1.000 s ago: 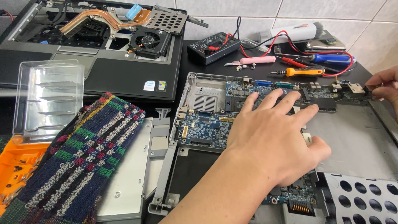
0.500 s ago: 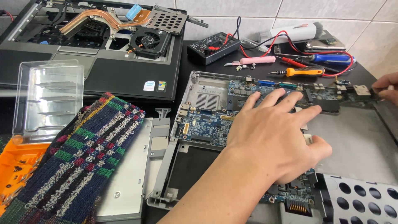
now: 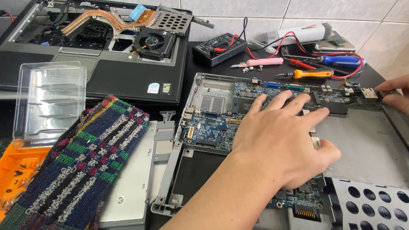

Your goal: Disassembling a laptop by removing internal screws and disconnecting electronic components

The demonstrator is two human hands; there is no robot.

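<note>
Landmark = blue motherboard (image 3: 213,127), sitting in a grey laptop base shell (image 3: 366,149) mid-frame. Far left of it: orange plastic case (image 3: 19,170), w/ a clear plastic blister pkg (image 3: 49,102) above that, ribbed and see-through. Next, striped woven cloth (image 3: 85,166), dark blue w/ red/green/white, lying partly over a silver drive caddy (image 3: 136,183) just left of the board. Behind the board, upper left: opened black laptop (image 3: 110,81) w/ copper heatpipe and fan showing; two small square stickers (image 3: 159,88) on its palmrest, one blue/white, one multi-colour. Left hand (image 3: 281,140) lies flat on the board's middle, fingers spread wide, holding nothing. Behind the board: black multimeter (image 3: 219,49), pink tool (image 3: 260,62), orange-handled screwdriver (image 3: 306,73). Right hand (image 3: 394,96) at the board's far right end, fingertips pinching its edge by a port; mostly out of frame.
</note>
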